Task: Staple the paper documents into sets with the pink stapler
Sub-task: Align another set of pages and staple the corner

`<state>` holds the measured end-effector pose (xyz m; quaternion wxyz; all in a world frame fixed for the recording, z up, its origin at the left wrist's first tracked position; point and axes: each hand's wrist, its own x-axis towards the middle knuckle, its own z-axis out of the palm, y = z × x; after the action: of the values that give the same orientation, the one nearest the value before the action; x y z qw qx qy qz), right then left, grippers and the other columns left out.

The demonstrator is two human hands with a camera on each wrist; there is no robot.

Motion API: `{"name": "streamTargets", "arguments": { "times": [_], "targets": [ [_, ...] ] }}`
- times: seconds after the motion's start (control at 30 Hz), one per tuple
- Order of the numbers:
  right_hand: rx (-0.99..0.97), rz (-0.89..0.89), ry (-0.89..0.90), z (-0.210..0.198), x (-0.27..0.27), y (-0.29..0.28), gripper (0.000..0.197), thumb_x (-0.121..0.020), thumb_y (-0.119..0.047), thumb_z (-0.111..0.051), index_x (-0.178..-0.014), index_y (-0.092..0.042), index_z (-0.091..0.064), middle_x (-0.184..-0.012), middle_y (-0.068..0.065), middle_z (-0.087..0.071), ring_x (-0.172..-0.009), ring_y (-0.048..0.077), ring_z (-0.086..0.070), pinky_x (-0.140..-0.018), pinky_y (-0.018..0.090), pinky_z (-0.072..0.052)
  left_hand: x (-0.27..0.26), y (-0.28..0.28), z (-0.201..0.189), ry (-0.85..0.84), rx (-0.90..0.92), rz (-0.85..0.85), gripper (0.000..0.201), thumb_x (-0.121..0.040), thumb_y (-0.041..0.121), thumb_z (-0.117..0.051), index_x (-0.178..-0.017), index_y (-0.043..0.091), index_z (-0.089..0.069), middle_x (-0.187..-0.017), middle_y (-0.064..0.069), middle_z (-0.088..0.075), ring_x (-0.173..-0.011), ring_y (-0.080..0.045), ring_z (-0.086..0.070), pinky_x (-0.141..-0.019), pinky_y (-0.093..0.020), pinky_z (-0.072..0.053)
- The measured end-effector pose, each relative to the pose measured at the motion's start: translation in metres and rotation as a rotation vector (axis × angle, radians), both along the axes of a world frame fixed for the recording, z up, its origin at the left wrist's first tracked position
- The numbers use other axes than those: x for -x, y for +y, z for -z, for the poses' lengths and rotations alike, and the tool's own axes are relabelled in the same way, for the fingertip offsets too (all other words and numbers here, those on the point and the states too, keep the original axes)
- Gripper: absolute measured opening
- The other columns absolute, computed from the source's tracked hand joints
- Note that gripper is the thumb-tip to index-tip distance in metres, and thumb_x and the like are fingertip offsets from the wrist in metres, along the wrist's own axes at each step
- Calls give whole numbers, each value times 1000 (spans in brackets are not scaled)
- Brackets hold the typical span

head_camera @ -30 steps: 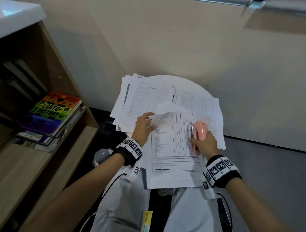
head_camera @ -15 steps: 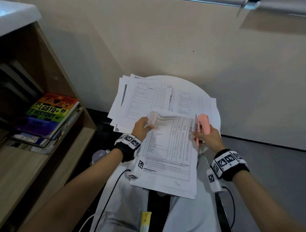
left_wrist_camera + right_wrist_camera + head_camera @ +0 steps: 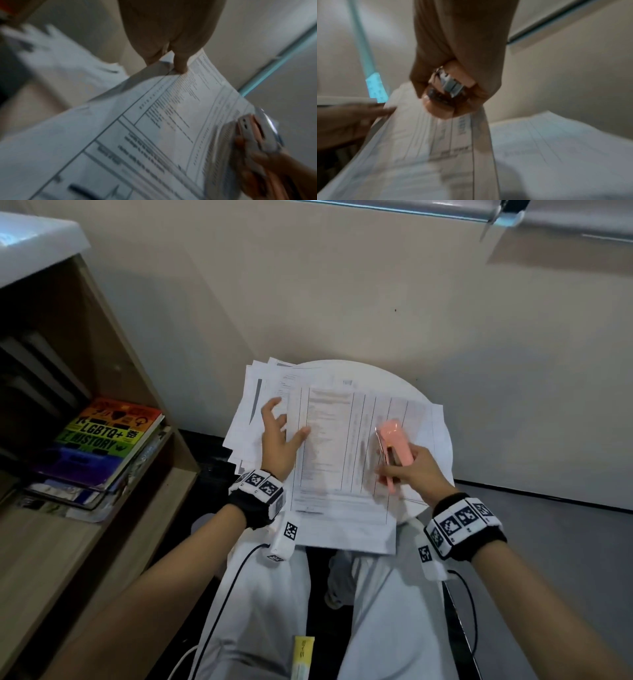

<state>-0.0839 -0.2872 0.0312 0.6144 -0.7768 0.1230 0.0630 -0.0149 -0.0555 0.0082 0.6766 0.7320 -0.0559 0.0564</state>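
Note:
A printed paper set (image 3: 335, 460) lies tilted over the small round white table (image 3: 394, 378), its near edge hanging over my lap. My left hand (image 3: 277, 436) is at its left edge with fingers spread and the thumb resting on the top sheet; the left wrist view shows a fingertip (image 3: 180, 67) touching the sheet (image 3: 154, 128). My right hand (image 3: 411, 470) grips the pink stapler (image 3: 394, 440) at the set's right edge. The stapler (image 3: 453, 79) is wrapped by curled fingers in the right wrist view. More loose sheets (image 3: 246, 419) are piled beneath on the left.
A wooden shelf unit stands at the left with a rainbow-coloured book (image 3: 102, 436) on a stack. A beige wall is close behind the table. My knees in pale trousers sit under the table edge, and a yellow tube (image 3: 303, 655) lies on my lap.
The paper set has swung away from me onto the table. My left hand let go of its top left corner and spread its fingers. The right hand moved along with the stapler.

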Motion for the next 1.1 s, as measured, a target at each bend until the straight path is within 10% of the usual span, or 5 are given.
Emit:
{"name": "streamTargets", "arguments": {
  "times": [0.2, 0.4, 0.63, 0.8, 1.1],
  "targets": [
    [85, 128, -466, -47, -5, 24, 38, -69, 3, -80, -93, -18, -60, -94, 2, -62, -71, -7, -62, -63, 7, -48, 2, -5, -76, -470, -104, -168, 15, -99, 17, -46, -110, 7, -45, -100, 3, -56, -93, -19, -58, -86, -41, -51],
    [54, 78, -355, -35, -6, 16, 47, -68, 3, -81, -103, -15, -54, -84, -3, -57, -60, -11, -58, -57, 7, -45, -3, -3, -51, -323, -44, -29, 21, -98, 24, -47, -117, 22, -38, -112, -4, -56, -105, -20, -57, -95, -46, -49],
    [27, 98, -363, -47, -24, 14, 45, -67, -1, -83, -104, -12, -59, -90, -1, -64, -76, 4, -64, -68, 16, -53, -13, -11, -66, -227, 12, 68, 19, -96, 37, -49, -107, 25, -39, -112, -9, -57, -105, -22, -59, -95, -45, -50],
    [31, 82, -359, -45, -31, 14, 52, -69, -2, -82, -113, -10, -56, -91, -4, -63, -77, 1, -64, -69, 16, -53, -19, -11, -64, -178, 49, 29, 27, -100, 34, -39, -127, 30, -34, -127, 13, -49, -113, 15, -48, -96, -6, -37],
    [-84, 276, -380, -67, -36, 15, 58, -70, -9, -78, -119, 1, -47, -99, 14, -60, -76, 21, -62, -59, 35, -55, -24, 0, -61, -237, -69, -35, 26, -101, 27, -40, -121, 12, -46, -115, 6, -63, -106, -2, -61, -95, -30, -50]
  ]
}}
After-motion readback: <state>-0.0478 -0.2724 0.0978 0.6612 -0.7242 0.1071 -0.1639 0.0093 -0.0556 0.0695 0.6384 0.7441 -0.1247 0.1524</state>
